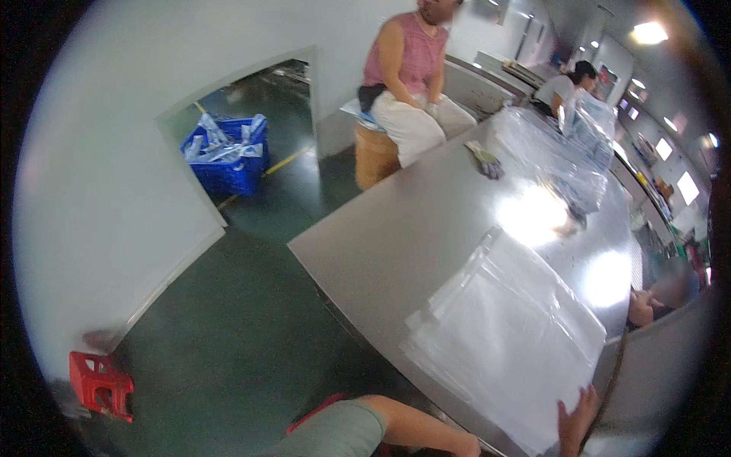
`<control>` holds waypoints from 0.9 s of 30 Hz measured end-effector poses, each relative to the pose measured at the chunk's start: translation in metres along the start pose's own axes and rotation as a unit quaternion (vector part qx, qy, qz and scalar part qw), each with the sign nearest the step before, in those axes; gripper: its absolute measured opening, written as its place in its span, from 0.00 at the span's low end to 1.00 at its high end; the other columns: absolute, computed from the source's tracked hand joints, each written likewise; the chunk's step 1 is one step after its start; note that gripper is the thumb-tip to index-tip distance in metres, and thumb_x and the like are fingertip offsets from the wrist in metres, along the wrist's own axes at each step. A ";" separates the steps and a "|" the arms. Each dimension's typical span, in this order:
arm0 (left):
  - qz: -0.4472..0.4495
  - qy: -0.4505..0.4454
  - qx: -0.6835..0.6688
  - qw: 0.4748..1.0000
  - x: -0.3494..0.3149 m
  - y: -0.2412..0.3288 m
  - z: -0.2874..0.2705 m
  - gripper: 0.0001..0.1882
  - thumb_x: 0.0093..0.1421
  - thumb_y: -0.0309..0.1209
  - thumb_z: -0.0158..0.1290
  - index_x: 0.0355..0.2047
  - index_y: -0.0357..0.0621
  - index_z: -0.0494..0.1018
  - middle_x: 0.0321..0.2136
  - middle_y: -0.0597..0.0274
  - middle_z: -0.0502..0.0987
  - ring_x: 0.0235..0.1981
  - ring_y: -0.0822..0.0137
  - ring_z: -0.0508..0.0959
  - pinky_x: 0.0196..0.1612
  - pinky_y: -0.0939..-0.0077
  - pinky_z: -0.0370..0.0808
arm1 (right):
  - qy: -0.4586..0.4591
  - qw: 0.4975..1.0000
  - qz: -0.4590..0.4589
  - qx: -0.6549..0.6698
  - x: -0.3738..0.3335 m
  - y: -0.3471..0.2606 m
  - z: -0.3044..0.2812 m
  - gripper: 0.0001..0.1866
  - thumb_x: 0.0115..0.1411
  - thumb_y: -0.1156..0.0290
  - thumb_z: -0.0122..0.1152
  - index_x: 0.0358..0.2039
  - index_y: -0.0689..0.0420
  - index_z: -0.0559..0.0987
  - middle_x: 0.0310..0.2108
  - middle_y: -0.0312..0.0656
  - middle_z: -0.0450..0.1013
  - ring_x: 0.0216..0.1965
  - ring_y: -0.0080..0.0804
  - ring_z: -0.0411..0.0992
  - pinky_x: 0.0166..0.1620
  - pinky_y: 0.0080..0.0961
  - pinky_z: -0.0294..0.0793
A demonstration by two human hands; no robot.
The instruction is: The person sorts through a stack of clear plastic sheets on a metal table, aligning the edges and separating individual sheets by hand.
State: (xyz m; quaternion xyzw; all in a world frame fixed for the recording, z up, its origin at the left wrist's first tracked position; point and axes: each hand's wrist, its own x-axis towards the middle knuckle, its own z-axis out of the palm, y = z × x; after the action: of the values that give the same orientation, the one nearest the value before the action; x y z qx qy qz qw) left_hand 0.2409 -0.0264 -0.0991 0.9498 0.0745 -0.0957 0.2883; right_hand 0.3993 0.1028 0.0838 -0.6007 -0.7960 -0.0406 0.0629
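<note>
R-hand fingers [588, 401] nr translucent plastic sheets [510, 335] on metal tbl [365, 259], glove [485, 161] beyond.

Glossy metal table [381, 259] — smooth plastic sheets [509, 335]

We identify the widest passage for a hand over the bare left part of the metal table [373, 263], between its left corner and the flat stack of clear plastic sheets [518, 327]. Above this stack, we have open room forward from the right hand [580, 419], which is at its near right edge. Farther along, a glove [486, 161] and a raised, crumpled heap of clear plastic [544, 148] obstruct low travel; a glare-lit strip of metal separates heap from stack. We treat the seated person [411, 91] as blocking the far-left edge, and our left forearm [422, 426] as occupying space beside the near edge
</note>
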 end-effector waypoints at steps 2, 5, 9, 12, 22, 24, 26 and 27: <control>0.010 -0.004 -0.002 1.000 -0.004 0.001 -0.005 0.18 0.48 0.41 0.68 0.33 0.41 0.84 0.38 0.47 0.83 0.43 0.46 0.82 0.46 0.51 0.78 | -0.014 0.992 -0.020 0.120 -0.001 -0.063 0.001 0.42 0.41 0.70 0.83 0.58 0.62 0.73 0.69 0.56 0.57 0.70 0.58 0.55 0.69 0.50 0.59; 0.049 -0.023 -0.049 0.997 -0.005 -0.004 -0.004 0.18 0.47 0.39 0.67 0.31 0.36 0.82 0.34 0.42 0.82 0.38 0.43 0.81 0.40 0.48 0.79 | -0.036 0.980 -0.148 0.130 0.004 -0.151 0.004 0.41 0.48 0.58 0.81 0.60 0.59 0.73 0.69 0.55 0.58 0.70 0.57 0.55 0.69 0.53 0.57; -0.004 0.085 -0.087 0.993 -0.030 0.006 0.008 0.16 0.46 0.36 0.67 0.31 0.37 0.83 0.34 0.43 0.83 0.38 0.45 0.82 0.40 0.50 0.80 | -0.078 0.972 -0.163 0.149 0.019 -0.210 0.034 0.43 0.58 0.39 0.66 0.66 0.52 0.69 0.72 0.53 0.54 0.73 0.55 0.51 0.73 0.52 0.47; -0.036 0.018 -0.060 0.997 -0.042 0.022 -0.018 0.21 0.49 0.36 0.67 0.43 0.40 0.83 0.48 0.48 0.82 0.50 0.50 0.81 0.53 0.56 0.77 | -0.113 0.973 -0.160 0.123 0.009 -0.216 0.061 0.43 0.61 0.36 0.58 0.68 0.51 0.67 0.73 0.51 0.54 0.74 0.54 0.49 0.74 0.51 0.42; 0.002 0.050 -0.072 0.996 -0.034 0.024 -0.009 0.24 0.51 0.37 0.67 0.48 0.44 0.82 0.52 0.50 0.80 0.55 0.51 0.78 0.56 0.56 0.75 | -0.049 0.974 -0.144 0.170 0.018 -0.214 0.059 0.23 0.70 0.53 0.52 0.57 0.52 0.78 0.61 0.51 0.71 0.64 0.55 0.65 0.68 0.47 0.58; -0.030 0.056 -0.104 0.993 -0.052 0.025 -0.023 0.17 0.47 0.32 0.65 0.36 0.36 0.83 0.39 0.42 0.83 0.42 0.43 0.82 0.41 0.49 0.82 | -0.072 0.966 -0.156 0.192 0.042 -0.212 0.037 0.22 0.70 0.54 0.52 0.54 0.54 0.80 0.57 0.52 0.75 0.60 0.56 0.70 0.64 0.44 0.65; -0.020 0.032 -0.118 0.992 -0.054 0.022 -0.031 0.17 0.47 0.32 0.66 0.36 0.34 0.83 0.36 0.41 0.83 0.39 0.43 0.83 0.38 0.47 0.82 | -0.262 0.943 0.000 0.205 0.067 -0.216 0.003 0.23 0.71 0.53 0.53 0.46 0.61 0.83 0.43 0.55 0.81 0.47 0.55 0.77 0.53 0.39 0.74; -0.016 0.030 -0.110 0.993 -0.054 0.020 -0.032 0.17 0.48 0.33 0.66 0.36 0.35 0.84 0.36 0.42 0.83 0.40 0.43 0.83 0.39 0.47 0.82 | -0.241 0.940 0.015 0.241 0.073 -0.212 0.001 0.25 0.71 0.51 0.53 0.43 0.64 0.83 0.38 0.56 0.81 0.42 0.52 0.79 0.49 0.38 0.76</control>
State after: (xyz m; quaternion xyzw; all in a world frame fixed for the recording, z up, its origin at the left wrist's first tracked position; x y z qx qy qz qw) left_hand 0.1973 -0.0290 -0.0502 0.9133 0.1086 -0.0626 0.3875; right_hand 0.1755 0.1143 0.0962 -0.5711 -0.7642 0.2994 0.0127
